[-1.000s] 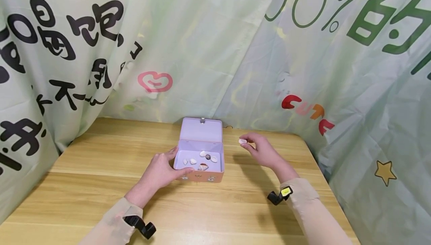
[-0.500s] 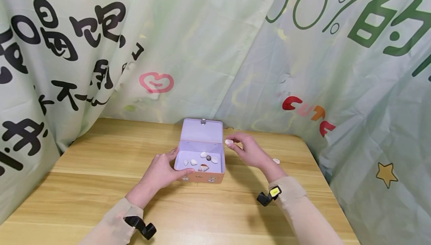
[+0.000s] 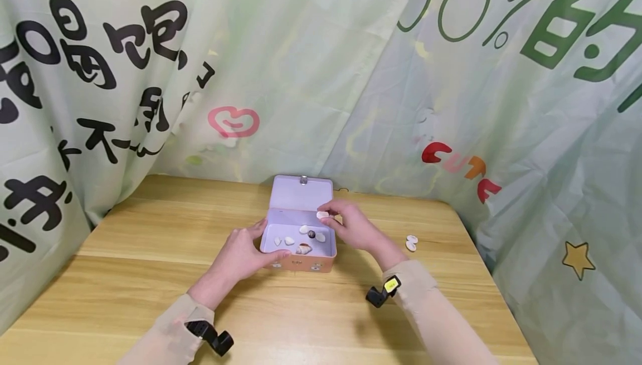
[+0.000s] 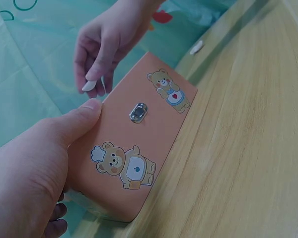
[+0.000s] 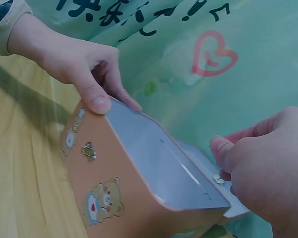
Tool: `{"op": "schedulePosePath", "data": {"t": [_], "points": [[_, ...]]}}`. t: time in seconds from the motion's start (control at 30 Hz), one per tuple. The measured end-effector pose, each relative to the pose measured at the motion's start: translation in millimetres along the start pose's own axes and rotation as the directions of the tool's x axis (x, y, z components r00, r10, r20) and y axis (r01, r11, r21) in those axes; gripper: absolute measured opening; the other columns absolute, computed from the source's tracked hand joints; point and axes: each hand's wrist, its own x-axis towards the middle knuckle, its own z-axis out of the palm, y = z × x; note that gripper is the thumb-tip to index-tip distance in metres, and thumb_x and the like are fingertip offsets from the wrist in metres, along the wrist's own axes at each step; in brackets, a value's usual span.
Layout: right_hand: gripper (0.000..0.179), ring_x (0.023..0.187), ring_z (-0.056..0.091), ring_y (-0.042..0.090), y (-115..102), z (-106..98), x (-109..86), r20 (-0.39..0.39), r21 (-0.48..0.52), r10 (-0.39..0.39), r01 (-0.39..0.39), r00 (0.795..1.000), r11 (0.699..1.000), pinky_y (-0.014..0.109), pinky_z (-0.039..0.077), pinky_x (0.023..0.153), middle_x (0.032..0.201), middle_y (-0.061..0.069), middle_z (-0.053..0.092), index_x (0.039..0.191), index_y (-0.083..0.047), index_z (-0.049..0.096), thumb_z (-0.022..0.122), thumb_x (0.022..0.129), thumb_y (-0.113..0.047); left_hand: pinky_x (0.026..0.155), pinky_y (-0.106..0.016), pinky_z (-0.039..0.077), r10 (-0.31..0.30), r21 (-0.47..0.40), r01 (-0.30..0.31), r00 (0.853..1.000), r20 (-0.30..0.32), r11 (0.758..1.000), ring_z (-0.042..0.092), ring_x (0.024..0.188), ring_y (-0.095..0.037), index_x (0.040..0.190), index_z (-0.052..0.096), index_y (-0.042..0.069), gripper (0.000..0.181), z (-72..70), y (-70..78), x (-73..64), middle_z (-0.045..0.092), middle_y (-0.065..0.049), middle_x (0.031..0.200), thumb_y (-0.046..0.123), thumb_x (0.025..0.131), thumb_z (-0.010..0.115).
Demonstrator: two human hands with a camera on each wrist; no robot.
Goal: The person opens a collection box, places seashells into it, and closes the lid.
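My left hand [image 3: 243,252] grips the left side of an open tin box [image 3: 297,264], its thumb over the front rim. In the left wrist view the box's orange front wall [image 4: 139,139] shows printed bears and a metal clasp [image 4: 138,113]. My right hand [image 3: 355,227] pinches a white seashell [image 3: 322,215] between thumb and fingers, over the box's back right part. Inside on the lilac floor lie several small white shells [image 3: 289,241], a dark round snail shell [image 3: 311,234] and a brown-and-white spiral shell [image 3: 303,249]. The box's contents are hidden in both wrist views.
The raised lid [image 3: 301,192] leans back at the rear of the box. Two white shells [image 3: 411,243] lie on the wooden table [image 3: 281,320] right of my right wrist. A printed curtain [image 3: 301,75] hangs behind the table and along both sides.
My right hand has moved left with the white shell, from beside the box to over it. Two shells on the table have come into view behind the forearm. My left hand stays on the box.
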Motion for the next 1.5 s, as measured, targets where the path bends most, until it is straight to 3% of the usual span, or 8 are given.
{"op": "schedulePosePath", "data": {"t": [0.2, 0.3, 0.37, 0.47, 0.6, 0.83, 1.2, 1.5], "points": [[0.025, 0.102, 0.064, 0.021, 0.9, 13.5, 5.6, 0.030, 0.010, -0.018, 0.018, 0.999, 1.000, 0.042, 0.055, 0.094, 0.114, 0.007, 0.072, 0.124, 0.004, 0.072, 0.071, 0.102, -0.008, 0.048, -0.033, 0.040, -0.001, -0.001, 0.001, 1.000, 0.001, 1.000, 0.040, 0.051, -0.014, 0.146, 0.055, -0.005, 0.119, -0.4, -0.6, 0.1, 0.053, -0.024, 0.147, 0.080, 0.067, 0.084], [0.026, 0.105, 0.066, 0.022, 1.9, 19.4, 7.0, 0.044, 0.025, -0.015, 0.014, 0.999, 1.000, 0.042, 0.054, 0.097, 0.115, 0.008, 0.073, 0.125, 0.005, 0.072, 0.071, 0.102, -0.007, 0.051, -0.033, 0.042, 0.009, 0.010, -0.009, 1.000, -0.006, 1.000, 0.052, 0.060, -0.017, 0.146, 0.056, -0.005, 0.118, -0.6, -0.5, 0.0, 0.054, -0.024, 0.146, 0.079, 0.068, 0.084], [0.027, 0.107, 0.067, 0.023, 2.9, 22.8, 7.6, 0.052, 0.036, -0.006, 0.004, 0.999, 0.999, 0.042, 0.054, 0.099, 0.116, 0.009, 0.073, 0.126, 0.006, 0.071, 0.071, 0.102, -0.007, 0.051, -0.033, 0.042, 0.012, 0.013, -0.011, 1.000, -0.007, 1.000, 0.053, 0.062, -0.018, 0.146, 0.056, -0.006, 0.118, -0.6, -0.3, 0.1, 0.054, -0.025, 0.146, 0.079, 0.068, 0.084], [0.027, 0.108, 0.067, 0.024, 5.0, 27.7, 8.4, 0.062, 0.053, 0.013, -0.016, 0.998, 0.998, 0.043, 0.054, 0.100, 0.117, 0.009, 0.073, 0.126, 0.005, 0.070, 0.071, 0.102, -0.007, 0.050, -0.031, 0.041, 0.011, 0.018, -0.011, 1.000, -0.003, 1.000, 0.049, 0.057, -0.014, 0.146, 0.056, -0.006, 0.119, -0.4, 0.1, 0.7, 0.053, -0.026, 0.146, 0.080, 0.068, 0.084], [0.025, 0.109, 0.066, 0.023, 9.4, 34.2, 7.1, 0.071, 0.070, 0.031, -0.036, 0.997, 0.997, 0.043, 0.053, 0.100, 0.116, 0.008, 0.073, 0.124, 0.005, 0.071, 0.071, 0.101, -0.006, 0.046, -0.031, 0.037, 0.017, 0.013, -0.017, 1.000, 0.002, 1.000, 0.032, 0.048, -0.009, 0.147, 0.054, -0.006, 0.119, 1.3, 0.3, 1.9, 0.052, -0.028, 0.147, 0.079, 0.069, 0.084], [0.022, 0.110, 0.067, 0.025, 11.6, 40.1, 5.0, 0.054, 0.076, 0.023, -0.027, 0.998, 0.997, 0.042, 0.053, 0.100, 0.116, 0.008, 0.073, 0.121, 0.003, 0.073, 0.072, 0.100, -0.004, 0.045, -0.030, 0.036, 0.021, 0.002, -0.021, 1.000, -0.001, 1.000, 0.026, 0.048, -0.007, 0.148, 0.054, -0.005, 0.120, 2.3, -1.0, 2.0, 0.050, -0.031, 0.146, 0.080, 0.068, 0.083], [0.016, 0.112, 0.069, 0.027, 7.5, 45.2, 9.4, 0.074, -0.011, -0.010, 0.010, 0.997, 1.000, 0.042, 0.053, 0.101, 0.115, 0.011, 0.074, 0.116, 0.001, 0.074, 0.071, 0.100, -0.004, 0.047, -0.031, 0.037, 0.031, 0.005, -0.031, 0.999, -0.023, 0.999, 0.041, 0.053, -0.011, 0.146, 0.057, -0.004, 0.121, 0.3, -2.0, 0.1, 0.055, -0.027, 0.146, 0.085, 0.068, 0.079], [0.028, 0.124, 0.064, 0.033, 5.3, 43.3, 7.6, 0.046, -0.010, 0.012, -0.011, 0.999, 1.000, 0.047, 0.047, 0.109, 0.129, 0.017, 0.071, 0.127, 0.007, 0.070, 0.072, 0.100, -0.003, 0.046, -0.031, 0.039, 0.036, 0.006, -0.036, 0.999, -0.018, 0.999, 0.032, 0.047, -0.008, 0.146, 0.056, -0.006, 0.120, 0.7, -1.4, 0.1, 0.053, -0.029, 0.146, 0.083, 0.069, 0.080]]}}
